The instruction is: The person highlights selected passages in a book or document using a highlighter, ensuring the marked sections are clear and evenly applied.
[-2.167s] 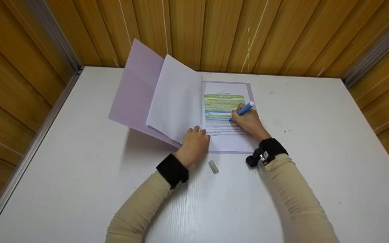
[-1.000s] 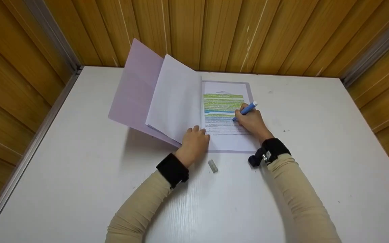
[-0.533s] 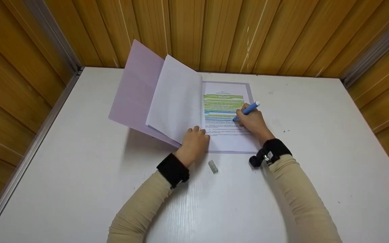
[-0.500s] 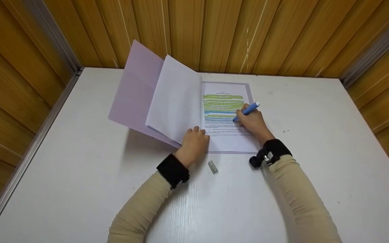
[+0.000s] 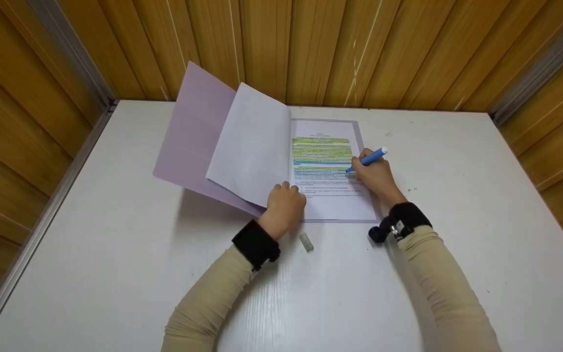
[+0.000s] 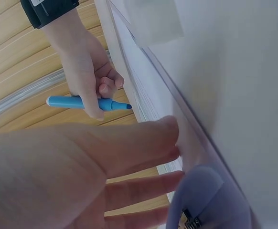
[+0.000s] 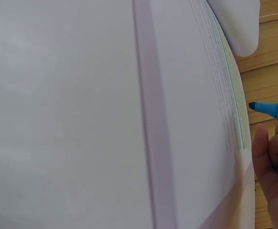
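Folder cover point(image 5: 191, 132) in lilac stands raised at ten o'clock, and just inside it the turned white pages point(image 5: 252, 146) lean up over the spine. Left hand point(image 5: 285, 205) comes next, knuckles bent, fingers pressing the lower inner corner of the printed sheet point(image 5: 333, 195) to keep it flat; nothing is gripped there. At six o'clock from it a small grey cap point(image 5: 306, 242) lies loose on the white table point(image 5: 91, 274). Now the change: the blue highlighter point(image 5: 367, 160) has slid out to three o'clock since a moment ago, its tip off the end of the lower blue band and right at the page's edge, pinched between thumb and fingers of the right hand point(image 5: 378, 178). I read that as one line's stroke finished. Green and blue bands cover the upper text; the plain lines below remain unmarked. Leaning pages crowd the left margin, and wooden panel walls point(image 5: 408, 54) close in at twelve.
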